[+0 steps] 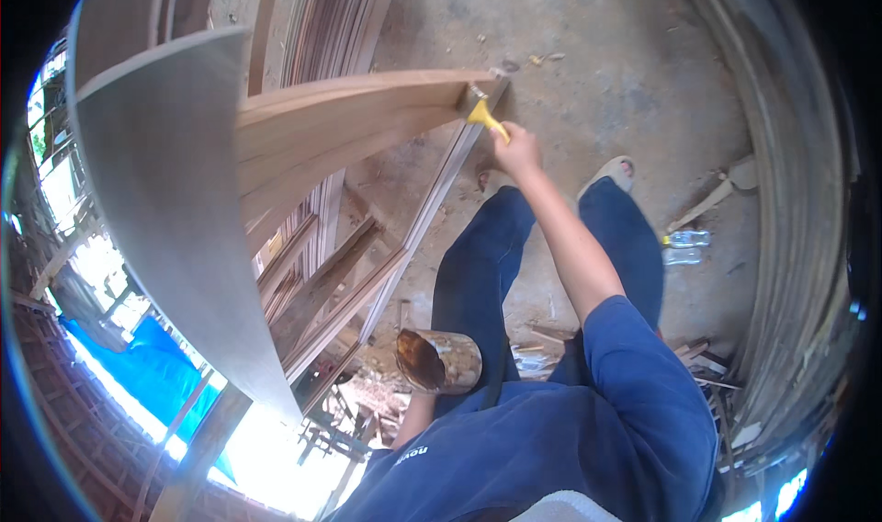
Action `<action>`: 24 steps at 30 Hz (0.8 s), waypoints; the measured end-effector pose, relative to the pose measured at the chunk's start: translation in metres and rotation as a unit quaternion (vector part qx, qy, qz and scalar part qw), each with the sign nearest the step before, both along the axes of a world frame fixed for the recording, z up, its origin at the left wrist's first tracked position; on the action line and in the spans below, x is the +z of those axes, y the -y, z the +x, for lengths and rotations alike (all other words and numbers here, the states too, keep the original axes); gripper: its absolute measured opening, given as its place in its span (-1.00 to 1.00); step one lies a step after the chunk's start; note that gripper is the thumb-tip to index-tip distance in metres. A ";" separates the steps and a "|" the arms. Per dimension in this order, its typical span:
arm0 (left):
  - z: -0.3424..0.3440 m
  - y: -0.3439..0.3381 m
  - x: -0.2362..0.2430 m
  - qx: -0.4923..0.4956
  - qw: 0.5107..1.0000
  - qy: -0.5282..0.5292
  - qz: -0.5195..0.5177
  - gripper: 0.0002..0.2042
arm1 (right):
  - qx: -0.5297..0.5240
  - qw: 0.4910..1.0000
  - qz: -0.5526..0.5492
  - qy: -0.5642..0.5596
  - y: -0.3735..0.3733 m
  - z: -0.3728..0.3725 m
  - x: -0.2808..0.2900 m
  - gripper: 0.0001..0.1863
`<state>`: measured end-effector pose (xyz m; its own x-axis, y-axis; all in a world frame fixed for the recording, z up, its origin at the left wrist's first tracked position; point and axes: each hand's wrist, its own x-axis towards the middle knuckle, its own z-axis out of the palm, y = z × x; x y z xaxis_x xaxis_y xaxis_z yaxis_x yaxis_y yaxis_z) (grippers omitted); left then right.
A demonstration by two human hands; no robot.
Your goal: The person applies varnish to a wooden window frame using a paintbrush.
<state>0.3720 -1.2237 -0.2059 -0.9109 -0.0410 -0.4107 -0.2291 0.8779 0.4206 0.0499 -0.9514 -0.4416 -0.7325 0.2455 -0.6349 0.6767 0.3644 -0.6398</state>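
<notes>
My right hand (518, 151) is closed round the handle of a yellow paintbrush (481, 115). The brush's bristle end is at the far end of a wooden board (354, 127), by its corner; whether the bristles touch the wood I cannot make out. Lower down, close to my body, a round can (457, 361) with brown-stained walls is held tilted, its mouth toward the left. My left forearm (415, 419) comes up beneath this can, which hides most of my left hand and its fingers.
A large smooth wooden panel (175, 173) rises at the left. Wooden frames (340, 17) stand behind the board. Clear plastic bottles (684, 239) lie on the floor right of my legs. Long stacked boards (808, 182) line the right side. Wood scraps (703, 361) lie nearby.
</notes>
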 end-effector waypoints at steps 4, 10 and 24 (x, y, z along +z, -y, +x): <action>0.000 0.000 0.000 0.107 0.970 0.087 0.203 -0.40 | 0.086 0.989 -0.041 -0.116 -0.043 -0.023 0.133 -0.60; -0.105 -0.097 0.070 0.429 0.647 0.125 0.618 -0.31 | 0.083 0.982 0.000 -0.172 -0.135 -0.010 0.315 -0.57; -0.251 -0.267 0.304 -0.084 0.727 -0.120 0.671 -0.23 | -0.129 0.787 -0.566 -0.210 -0.191 0.160 0.529 -0.21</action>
<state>0.1208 -0.9571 0.0984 -0.9089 0.3700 0.1923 0.0544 -0.3520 0.9344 0.2096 -0.7603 0.0870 -0.9545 -0.1280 -0.2694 0.2771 -0.7147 -0.6422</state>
